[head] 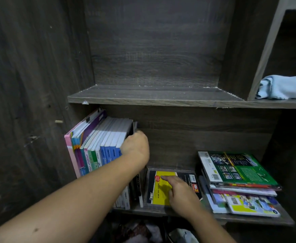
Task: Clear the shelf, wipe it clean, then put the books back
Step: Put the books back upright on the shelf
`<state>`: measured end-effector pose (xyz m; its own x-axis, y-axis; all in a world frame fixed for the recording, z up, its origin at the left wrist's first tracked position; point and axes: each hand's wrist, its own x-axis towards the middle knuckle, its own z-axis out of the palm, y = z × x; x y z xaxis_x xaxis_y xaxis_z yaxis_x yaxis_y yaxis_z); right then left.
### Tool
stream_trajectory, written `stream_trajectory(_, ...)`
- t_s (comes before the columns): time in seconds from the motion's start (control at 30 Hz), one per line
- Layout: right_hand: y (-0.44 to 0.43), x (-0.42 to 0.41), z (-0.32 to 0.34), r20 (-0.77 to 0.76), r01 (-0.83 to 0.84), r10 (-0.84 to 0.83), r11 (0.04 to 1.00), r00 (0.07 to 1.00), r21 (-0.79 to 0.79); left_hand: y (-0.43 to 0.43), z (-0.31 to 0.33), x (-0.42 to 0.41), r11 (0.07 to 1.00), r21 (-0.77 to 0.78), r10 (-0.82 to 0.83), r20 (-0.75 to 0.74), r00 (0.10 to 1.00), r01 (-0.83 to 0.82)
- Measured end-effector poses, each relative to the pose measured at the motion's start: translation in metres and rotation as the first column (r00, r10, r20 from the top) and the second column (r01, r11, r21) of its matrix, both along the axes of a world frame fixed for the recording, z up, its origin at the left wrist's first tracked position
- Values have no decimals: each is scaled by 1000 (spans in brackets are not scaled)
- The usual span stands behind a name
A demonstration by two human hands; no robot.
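A row of upright books (98, 146) leans left on the lower shelf (161, 212) of a dark wooden bookcase. My left hand (135, 145) grips the top of the rightmost upright books, fingers curled over their edge. A black and yellow book (163, 192) lies flat in the middle of that shelf, and my right hand (180, 192) rests on it with the index finger stretched out across the cover. At the right a stack of flat books (238, 181) has a green cover on top. The upper shelf (154, 99) is bare.
A folded light blue cloth (284, 87) lies in the compartment at the upper right. Below the lower shelf, patterned fabric and a pale object (161, 234) show dimly on the floor. The bookcase's left side panel (29, 102) stands close by.
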<state>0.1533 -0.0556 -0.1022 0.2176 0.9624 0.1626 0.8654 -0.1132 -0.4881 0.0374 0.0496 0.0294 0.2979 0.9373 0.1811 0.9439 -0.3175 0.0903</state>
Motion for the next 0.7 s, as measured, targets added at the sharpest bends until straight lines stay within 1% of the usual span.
stream_trajectory(0.17,-3,2,8,-13,8,-8,1000,1000,19,-29,17,-26,992,114,-48,-48,998,54)
stream_trajectory(0.33,-2,-8,24,25,-26,26,1000,999,-17,-60,35,-72,984,167,-59,-62,996,69)
stream_trajectory(0.53,0,-27,48,58,-105,111,990,992,-95,-91,40,-110,969,215,-109,-63,992,120)
stream_trajectory(0.7,12,-50,66,79,-158,176,968,981,-195,-105,48,-133,965,242,-88,-72,994,103)
